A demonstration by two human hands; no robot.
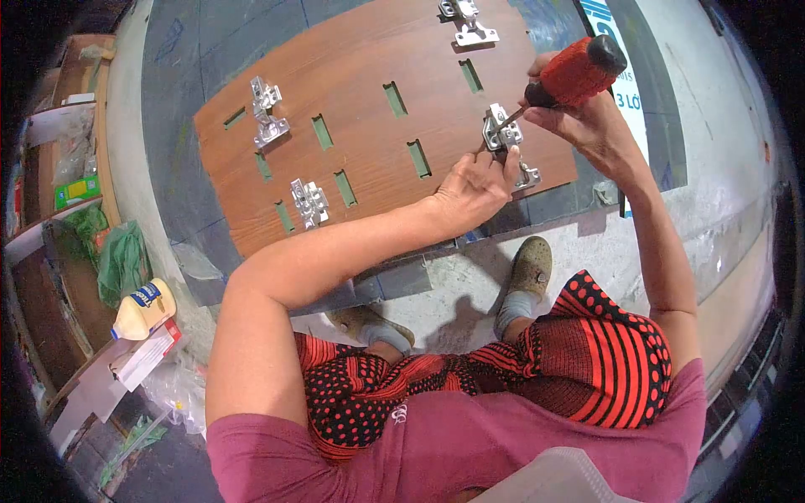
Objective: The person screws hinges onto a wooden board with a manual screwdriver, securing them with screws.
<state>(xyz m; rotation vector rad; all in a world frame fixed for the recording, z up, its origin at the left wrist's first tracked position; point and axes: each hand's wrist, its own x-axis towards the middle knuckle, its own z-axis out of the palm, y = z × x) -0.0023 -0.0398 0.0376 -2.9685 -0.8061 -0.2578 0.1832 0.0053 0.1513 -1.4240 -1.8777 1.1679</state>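
In the head view, my right hand (594,130) is closed round a screwdriver (579,77) with a red and black handle. Its thin shaft slants down-left to a metal cabinet hinge (504,126) on a brown wooden board (360,71). My left hand (475,189) is closed at the lower part of that hinge, its fingers pressed against it and partly hiding it. Other silver hinges lie on the board: one at the upper left (270,126), another at the lower left (309,204), and one at the top right (474,29). Several rectangular slots show green through the board.
The board lies on a dark sheet (180,101). A white and blue printed strip (633,126) lies to the right. At the left stand a glue bottle (144,310), a green plastic bag (123,260) and wooden shelving (63,285). My feet are below the board's near edge.
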